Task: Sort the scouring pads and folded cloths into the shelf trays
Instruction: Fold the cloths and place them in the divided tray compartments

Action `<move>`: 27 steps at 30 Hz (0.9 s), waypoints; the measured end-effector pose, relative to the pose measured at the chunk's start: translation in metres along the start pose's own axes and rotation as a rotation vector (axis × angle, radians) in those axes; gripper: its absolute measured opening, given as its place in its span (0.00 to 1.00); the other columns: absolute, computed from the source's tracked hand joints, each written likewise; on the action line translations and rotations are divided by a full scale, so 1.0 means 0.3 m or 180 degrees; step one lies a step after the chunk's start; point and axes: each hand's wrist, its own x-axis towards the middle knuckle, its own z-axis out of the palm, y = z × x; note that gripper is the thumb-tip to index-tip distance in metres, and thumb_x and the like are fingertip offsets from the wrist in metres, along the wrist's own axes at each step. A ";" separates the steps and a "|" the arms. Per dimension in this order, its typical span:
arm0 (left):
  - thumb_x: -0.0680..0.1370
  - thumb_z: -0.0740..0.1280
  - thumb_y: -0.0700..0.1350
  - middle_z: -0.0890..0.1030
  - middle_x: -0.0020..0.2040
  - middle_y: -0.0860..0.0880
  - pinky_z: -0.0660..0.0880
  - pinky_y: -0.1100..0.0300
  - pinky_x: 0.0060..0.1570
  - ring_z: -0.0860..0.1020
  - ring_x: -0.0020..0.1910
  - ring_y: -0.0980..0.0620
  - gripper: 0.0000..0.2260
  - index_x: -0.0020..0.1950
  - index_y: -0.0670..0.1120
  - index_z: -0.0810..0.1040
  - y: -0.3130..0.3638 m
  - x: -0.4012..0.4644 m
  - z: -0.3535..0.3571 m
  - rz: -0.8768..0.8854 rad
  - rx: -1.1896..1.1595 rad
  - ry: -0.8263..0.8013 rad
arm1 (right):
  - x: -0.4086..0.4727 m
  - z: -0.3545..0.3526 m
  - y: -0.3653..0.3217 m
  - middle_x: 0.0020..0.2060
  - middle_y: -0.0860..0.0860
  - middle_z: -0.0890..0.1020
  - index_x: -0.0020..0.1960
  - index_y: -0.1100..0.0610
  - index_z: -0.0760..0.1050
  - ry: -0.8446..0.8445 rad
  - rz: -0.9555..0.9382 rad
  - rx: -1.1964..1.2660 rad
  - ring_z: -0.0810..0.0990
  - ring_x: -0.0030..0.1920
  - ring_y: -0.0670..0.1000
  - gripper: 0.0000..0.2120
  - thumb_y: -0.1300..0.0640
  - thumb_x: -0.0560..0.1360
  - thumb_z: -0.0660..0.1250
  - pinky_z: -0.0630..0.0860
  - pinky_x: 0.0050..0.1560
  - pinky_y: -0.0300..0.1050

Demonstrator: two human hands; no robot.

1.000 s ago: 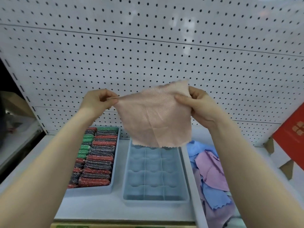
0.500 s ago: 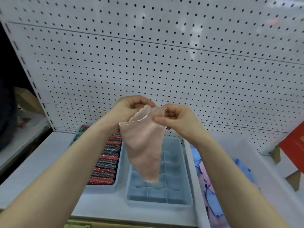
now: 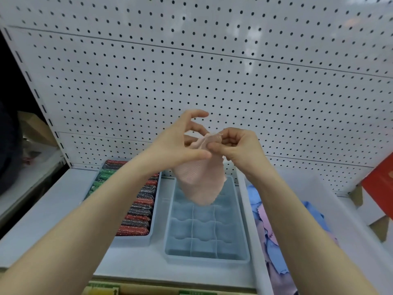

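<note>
Pink cloth [image 3: 202, 182] hangs folded above the divided blue tray [image 3: 207, 226], its top edge pinched in the right hand [image 3: 238, 145] between thumb and curled fingers. Left hand [image 3: 180, 143] has fingers spread and relaxed, thumb tip touching the cloth near the pinch. Red, green and grey scouring pads [image 3: 136, 209] fill the left tray [image 3: 136, 240]. Loose blue and pink cloths [image 3: 270, 226] lie in a white bin [image 3: 253, 209] at right, all on the shelf [image 3: 53, 209].

White shelf [image 3: 53, 209], scouring-pad tray [image 3: 136, 239], empty divided tray [image 3: 242, 220], cloth bin [image 3: 251, 209]
</note>
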 end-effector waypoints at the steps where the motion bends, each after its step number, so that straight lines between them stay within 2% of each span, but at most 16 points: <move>1: 0.65 0.76 0.55 0.80 0.53 0.60 0.76 0.59 0.52 0.82 0.47 0.61 0.34 0.67 0.65 0.66 0.000 0.002 0.009 -0.0033 0.0361 0.0135 | -0.001 -0.005 0.001 0.35 0.52 0.83 0.42 0.57 0.81 0.0039 -0.0035 0.0044 0.79 0.35 0.43 0.05 0.62 0.69 0.77 0.73 0.36 0.33; 2: 0.65 0.76 0.57 0.80 0.51 0.60 0.77 0.59 0.51 0.81 0.45 0.62 0.32 0.66 0.64 0.68 0.000 0.005 0.013 -0.0129 0.0646 0.0262 | -0.002 -0.011 0.003 0.35 0.50 0.83 0.42 0.57 0.81 0.0077 -0.0073 0.0096 0.79 0.35 0.43 0.06 0.64 0.69 0.76 0.73 0.35 0.33; 4: 0.69 0.76 0.56 0.81 0.45 0.60 0.77 0.54 0.52 0.81 0.45 0.59 0.20 0.59 0.59 0.77 -0.004 0.013 0.015 -0.0349 0.0933 0.0452 | -0.003 -0.027 0.007 0.36 0.50 0.82 0.44 0.56 0.80 0.0073 -0.0064 0.0175 0.79 0.36 0.44 0.09 0.67 0.69 0.76 0.75 0.38 0.34; 5: 0.71 0.75 0.54 0.81 0.43 0.60 0.77 0.52 0.54 0.81 0.46 0.57 0.12 0.53 0.58 0.81 -0.008 0.016 0.016 -0.0395 0.0980 0.0522 | -0.005 -0.039 0.007 0.38 0.50 0.82 0.47 0.56 0.81 0.0003 -0.0001 0.0181 0.79 0.37 0.44 0.10 0.66 0.69 0.76 0.75 0.39 0.34; 7: 0.73 0.74 0.51 0.82 0.40 0.61 0.77 0.50 0.55 0.81 0.46 0.56 0.03 0.45 0.58 0.83 -0.003 0.018 0.021 -0.0333 0.1018 0.0598 | -0.008 -0.064 0.007 0.41 0.50 0.81 0.53 0.53 0.82 -0.0189 0.0146 0.0117 0.78 0.38 0.45 0.15 0.62 0.68 0.78 0.75 0.40 0.34; 8: 0.73 0.74 0.51 0.82 0.40 0.61 0.77 0.51 0.54 0.81 0.45 0.57 0.03 0.43 0.60 0.82 0.005 0.019 0.024 -0.0285 0.1005 0.0583 | -0.009 -0.074 0.004 0.40 0.48 0.82 0.52 0.52 0.83 -0.0245 0.0178 0.0050 0.78 0.38 0.45 0.14 0.61 0.68 0.78 0.75 0.40 0.33; 10: 0.72 0.74 0.53 0.82 0.40 0.64 0.77 0.53 0.54 0.80 0.45 0.61 0.07 0.38 0.64 0.79 0.018 0.021 0.026 -0.0237 0.0976 0.0536 | -0.008 -0.087 -0.003 0.36 0.47 0.82 0.44 0.52 0.84 -0.0272 0.0078 -0.0037 0.78 0.36 0.44 0.06 0.59 0.69 0.78 0.75 0.40 0.33; 11: 0.71 0.75 0.54 0.81 0.40 0.65 0.77 0.54 0.54 0.79 0.44 0.63 0.08 0.38 0.66 0.78 0.019 0.024 0.023 -0.0234 0.0979 0.0531 | -0.008 -0.090 -0.008 0.34 0.47 0.82 0.41 0.53 0.84 -0.0238 0.0010 -0.0035 0.78 0.36 0.44 0.03 0.59 0.70 0.77 0.75 0.39 0.33; 14: 0.69 0.77 0.53 0.83 0.41 0.61 0.77 0.57 0.50 0.80 0.44 0.61 0.09 0.44 0.63 0.80 0.000 0.038 -0.004 -0.0317 0.0979 0.0598 | -0.002 -0.113 -0.020 0.31 0.48 0.79 0.37 0.54 0.82 -0.0025 -0.0198 -0.0028 0.75 0.33 0.44 0.06 0.59 0.72 0.76 0.72 0.36 0.32; 17: 0.70 0.78 0.47 0.85 0.42 0.51 0.80 0.56 0.51 0.83 0.45 0.51 0.10 0.49 0.50 0.83 -0.035 0.042 -0.032 -0.0535 0.0303 0.0832 | -0.002 -0.150 -0.035 0.33 0.47 0.82 0.41 0.56 0.83 -0.0022 -0.0179 0.0095 0.78 0.33 0.42 0.03 0.60 0.71 0.76 0.72 0.35 0.29; 18: 0.70 0.77 0.45 0.85 0.42 0.49 0.80 0.55 0.51 0.84 0.46 0.50 0.09 0.49 0.49 0.84 -0.040 0.041 -0.034 -0.0545 0.0006 0.0838 | 0.000 -0.158 -0.034 0.34 0.49 0.83 0.43 0.58 0.83 -0.0042 -0.0159 0.0087 0.79 0.34 0.43 0.04 0.61 0.70 0.77 0.74 0.37 0.30; 20: 0.71 0.76 0.43 0.86 0.41 0.50 0.81 0.59 0.47 0.84 0.44 0.52 0.06 0.45 0.51 0.85 -0.041 0.042 -0.030 -0.0404 -0.0454 0.0807 | 0.003 -0.164 -0.037 0.34 0.52 0.83 0.43 0.62 0.82 -0.0090 -0.0152 -0.0059 0.79 0.34 0.45 0.06 0.60 0.70 0.77 0.74 0.38 0.32; 22: 0.73 0.75 0.41 0.86 0.41 0.52 0.79 0.65 0.42 0.84 0.42 0.56 0.06 0.41 0.53 0.85 -0.034 0.046 -0.025 -0.0281 -0.0901 0.0837 | 0.010 -0.163 -0.041 0.29 0.48 0.80 0.39 0.63 0.81 -0.0029 -0.0148 -0.0157 0.75 0.30 0.43 0.08 0.58 0.72 0.76 0.71 0.35 0.31; 24: 0.74 0.74 0.41 0.86 0.41 0.52 0.78 0.67 0.41 0.84 0.42 0.57 0.07 0.40 0.53 0.86 -0.036 0.050 -0.024 -0.0235 -0.1177 0.0905 | 0.017 -0.167 -0.041 0.27 0.45 0.78 0.39 0.63 0.80 0.0046 -0.0144 -0.0214 0.73 0.29 0.42 0.12 0.55 0.73 0.75 0.70 0.34 0.32; 27: 0.74 0.73 0.40 0.86 0.41 0.52 0.79 0.66 0.41 0.84 0.42 0.57 0.07 0.40 0.52 0.86 -0.051 0.057 -0.015 -0.0243 -0.1224 0.0991 | 0.018 -0.162 -0.045 0.31 0.45 0.82 0.44 0.62 0.83 -0.0108 -0.0162 -0.0139 0.76 0.31 0.40 0.06 0.58 0.73 0.75 0.71 0.34 0.29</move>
